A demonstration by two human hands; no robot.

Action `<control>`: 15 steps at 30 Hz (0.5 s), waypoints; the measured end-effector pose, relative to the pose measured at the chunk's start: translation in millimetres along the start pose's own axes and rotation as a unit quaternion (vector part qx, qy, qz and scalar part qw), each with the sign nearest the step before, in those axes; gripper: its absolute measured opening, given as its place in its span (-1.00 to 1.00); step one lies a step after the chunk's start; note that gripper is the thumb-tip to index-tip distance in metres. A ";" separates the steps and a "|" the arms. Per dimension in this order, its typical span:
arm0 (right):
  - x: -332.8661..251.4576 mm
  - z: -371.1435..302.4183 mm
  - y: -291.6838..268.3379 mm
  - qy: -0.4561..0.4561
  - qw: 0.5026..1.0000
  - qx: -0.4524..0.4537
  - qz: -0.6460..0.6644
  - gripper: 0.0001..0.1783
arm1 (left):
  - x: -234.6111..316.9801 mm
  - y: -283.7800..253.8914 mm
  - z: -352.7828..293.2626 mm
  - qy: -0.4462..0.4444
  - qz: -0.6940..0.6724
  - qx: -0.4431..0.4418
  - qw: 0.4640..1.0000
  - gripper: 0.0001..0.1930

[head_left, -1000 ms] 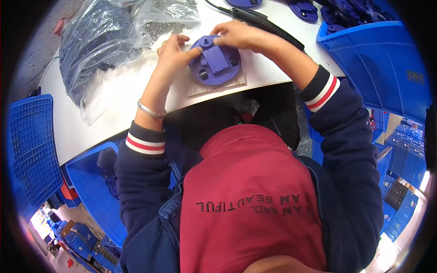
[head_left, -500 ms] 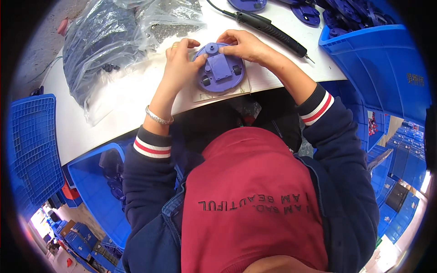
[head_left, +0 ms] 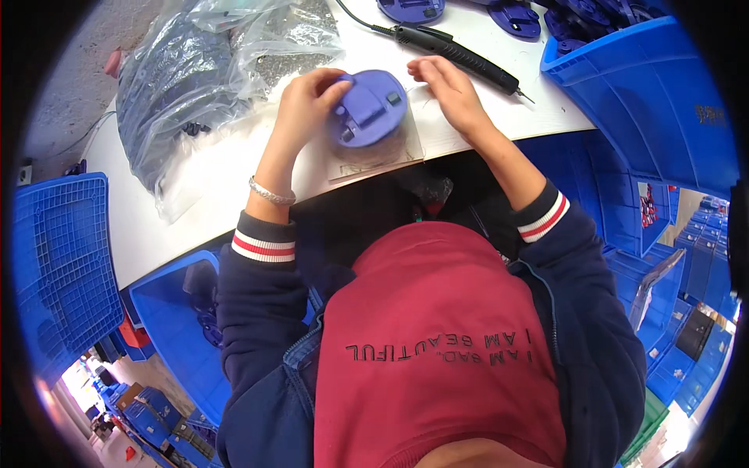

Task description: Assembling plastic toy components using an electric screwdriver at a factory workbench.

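A round purple plastic base [head_left: 376, 103], with a raised rectangular block and two small black wheels, hangs tilted above the front edge of the white table. My left hand [head_left: 306, 105] pinches it by its upper left rim, thumb on top. To the right, apart from the base, my right hand [head_left: 454, 95] is open, fingers extended and nothing visible in them. Beneath the base a thin square pad [head_left: 355, 168] shows in part. Beyond my right hand lies a black electric screwdriver [head_left: 460, 56] with its cord, bit pointing right.
A clear bag of dark parts [head_left: 175, 90] and a bag of small bits [head_left: 292, 51] lie on the left of the white table [head_left: 203, 207]. More purple bases [head_left: 515, 19] rest at the back. Blue crates stand at right [head_left: 647, 101], lower left [head_left: 175, 312] and far left [head_left: 66, 265].
My right hand has let go of the purple base and moved right. My left hand has lifted and tilted the base off the pad.
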State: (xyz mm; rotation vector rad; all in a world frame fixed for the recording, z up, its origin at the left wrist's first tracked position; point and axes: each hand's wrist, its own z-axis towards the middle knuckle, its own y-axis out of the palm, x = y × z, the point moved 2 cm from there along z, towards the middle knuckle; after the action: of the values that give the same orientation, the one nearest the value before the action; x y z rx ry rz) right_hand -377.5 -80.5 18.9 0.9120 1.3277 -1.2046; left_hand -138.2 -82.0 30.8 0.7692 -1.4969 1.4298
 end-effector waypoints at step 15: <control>-24.7 30.6 77.7 -0.148 0.904 0.061 -0.395 -0.62 | -27.1 -16.5 -34.1 -0.085 -0.681 -0.005 0.727 -0.65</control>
State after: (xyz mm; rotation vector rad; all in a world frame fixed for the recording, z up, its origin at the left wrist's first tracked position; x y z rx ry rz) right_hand -292.5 -92.3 33.9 0.2170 1.4175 -1.9740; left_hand -106.2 -54.7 10.7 1.5432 -0.6073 0.1904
